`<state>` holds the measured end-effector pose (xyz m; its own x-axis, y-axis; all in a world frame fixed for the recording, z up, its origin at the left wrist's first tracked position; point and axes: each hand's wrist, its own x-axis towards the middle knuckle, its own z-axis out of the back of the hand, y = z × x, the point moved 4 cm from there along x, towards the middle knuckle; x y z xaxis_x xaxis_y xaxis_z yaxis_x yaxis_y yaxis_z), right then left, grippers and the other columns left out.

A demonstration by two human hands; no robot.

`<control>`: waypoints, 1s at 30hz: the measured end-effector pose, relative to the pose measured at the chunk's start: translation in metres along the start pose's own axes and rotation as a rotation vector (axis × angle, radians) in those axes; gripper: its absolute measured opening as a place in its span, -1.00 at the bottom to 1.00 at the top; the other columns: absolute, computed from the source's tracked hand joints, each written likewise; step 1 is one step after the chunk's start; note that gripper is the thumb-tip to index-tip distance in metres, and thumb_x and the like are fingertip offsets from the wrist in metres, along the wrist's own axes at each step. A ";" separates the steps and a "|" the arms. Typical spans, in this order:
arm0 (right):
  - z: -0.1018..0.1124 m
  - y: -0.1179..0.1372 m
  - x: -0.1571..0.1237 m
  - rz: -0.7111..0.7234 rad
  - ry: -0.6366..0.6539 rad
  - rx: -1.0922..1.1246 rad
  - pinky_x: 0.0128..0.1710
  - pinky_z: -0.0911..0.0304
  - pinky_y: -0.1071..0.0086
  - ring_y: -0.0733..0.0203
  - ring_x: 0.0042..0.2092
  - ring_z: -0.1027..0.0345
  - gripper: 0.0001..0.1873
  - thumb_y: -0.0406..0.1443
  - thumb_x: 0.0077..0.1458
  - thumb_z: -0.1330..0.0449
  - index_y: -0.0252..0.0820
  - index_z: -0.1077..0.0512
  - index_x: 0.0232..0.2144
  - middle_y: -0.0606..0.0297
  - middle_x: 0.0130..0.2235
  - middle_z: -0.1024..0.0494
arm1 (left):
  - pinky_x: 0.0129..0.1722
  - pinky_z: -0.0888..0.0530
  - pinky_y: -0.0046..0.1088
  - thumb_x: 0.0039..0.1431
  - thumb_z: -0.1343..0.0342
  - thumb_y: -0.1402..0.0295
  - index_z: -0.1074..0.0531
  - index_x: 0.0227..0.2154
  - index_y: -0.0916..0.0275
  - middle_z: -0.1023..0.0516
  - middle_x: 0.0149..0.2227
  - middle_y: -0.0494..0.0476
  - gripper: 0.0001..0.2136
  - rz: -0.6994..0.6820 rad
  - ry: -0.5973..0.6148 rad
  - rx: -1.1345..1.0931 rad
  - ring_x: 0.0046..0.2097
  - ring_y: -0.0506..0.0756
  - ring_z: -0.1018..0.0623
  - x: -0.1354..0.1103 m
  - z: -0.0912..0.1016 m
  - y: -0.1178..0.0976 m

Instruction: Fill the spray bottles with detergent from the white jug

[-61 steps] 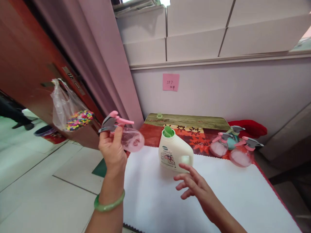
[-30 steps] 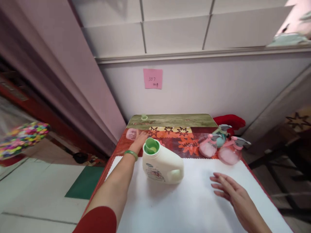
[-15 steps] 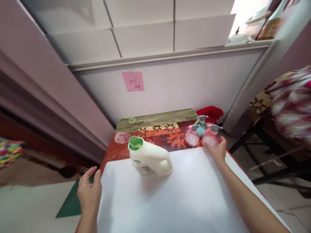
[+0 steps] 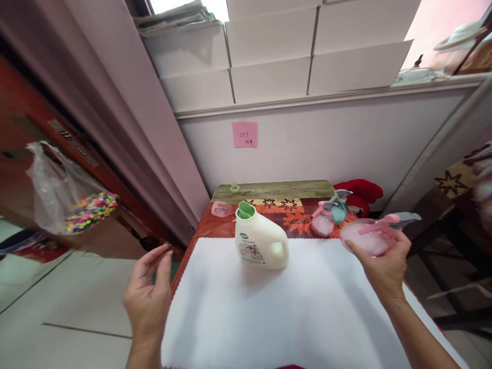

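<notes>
- The pink spray bottle (image 4: 365, 238) is lifted off the table at about 3 o'clock in the view. It lies tilted on its side, with the grey-and-pink trigger head pointing out towards 3 o'clock.
- The right hand (image 4: 384, 266) grips it from below, fingers curled under the round translucent body.
- The left hand (image 4: 148, 297) is empty and spread wide, fingers loosely fanned. It hangs in the air just off the table's left edge, at about 8 o'clock, touching nothing.
- A cream detergent jug (image 4: 261, 243) stands upright on the white cloth (image 4: 269, 318), at 9 o'clock from the held bottle and well apart from it. Its green mouth is open at the top.
- At 10 o'clock from the held bottle, a second pink sprayer (image 4: 322, 221) and a teal sprayer (image 4: 339, 209) stand close together on the red patterned table (image 4: 295, 218).
- At 10 o'clock from the jug lies a pink bottle body (image 4: 221, 208) with no head on it; a small green cap (image 4: 232, 187) sits beyond it near the table's far edge.
- A red cloth (image 4: 359, 190) shows behind the table's far right corner.
- A pink note (image 4: 245, 134) is stuck on the wall at 12 o'clock, under stacked white boxes (image 4: 269, 51).
- At 9 o'clock a clear bag of coloured beads (image 4: 69, 197) hangs on the red door.
</notes>
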<state>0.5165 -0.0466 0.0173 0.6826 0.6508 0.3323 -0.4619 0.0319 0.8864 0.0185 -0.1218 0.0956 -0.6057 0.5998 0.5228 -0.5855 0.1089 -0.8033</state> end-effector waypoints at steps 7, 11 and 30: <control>-0.009 0.081 -0.082 0.085 0.661 0.373 0.00 -0.36 0.05 -0.19 0.08 -0.38 -0.09 0.03 -0.27 -0.46 -0.06 -0.27 0.11 0.04 0.09 -0.48 | 0.12 -0.41 -0.25 0.17 -0.25 0.23 -0.53 -0.01 0.19 -0.57 0.02 0.26 -0.67 -0.008 0.818 -0.558 0.08 0.22 -0.54 -0.058 -0.092 -0.104; -0.029 0.109 -0.126 0.076 0.928 0.526 0.07 -0.32 0.06 -0.17 0.13 -0.36 -0.16 0.02 -0.21 -0.45 -0.07 -0.32 0.10 0.10 0.12 -0.48 | 0.06 -0.44 -0.22 0.18 -0.25 0.18 -0.49 0.03 0.22 -0.58 0.03 0.31 -0.62 0.200 0.951 -0.842 0.05 0.24 -0.56 -0.081 -0.117 -0.130; -0.046 0.120 -0.201 -1.081 1.706 1.150 -0.63 -0.28 0.57 0.24 -0.41 -0.53 0.06 0.49 -0.14 0.05 -0.24 -0.43 -0.01 0.05 -0.16 -0.63 | 0.00 -0.48 -0.10 0.26 -0.13 0.14 -0.51 -0.24 0.25 -0.59 -0.32 0.21 -0.74 0.378 0.982 -1.212 -0.06 0.29 -0.61 -0.065 -0.117 -0.145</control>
<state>0.2976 -0.1388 0.0418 -0.8340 0.5319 -0.1463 0.4249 0.7886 0.4445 0.2060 -0.0839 0.1449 0.2337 0.9373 0.2586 0.5519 0.0910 -0.8289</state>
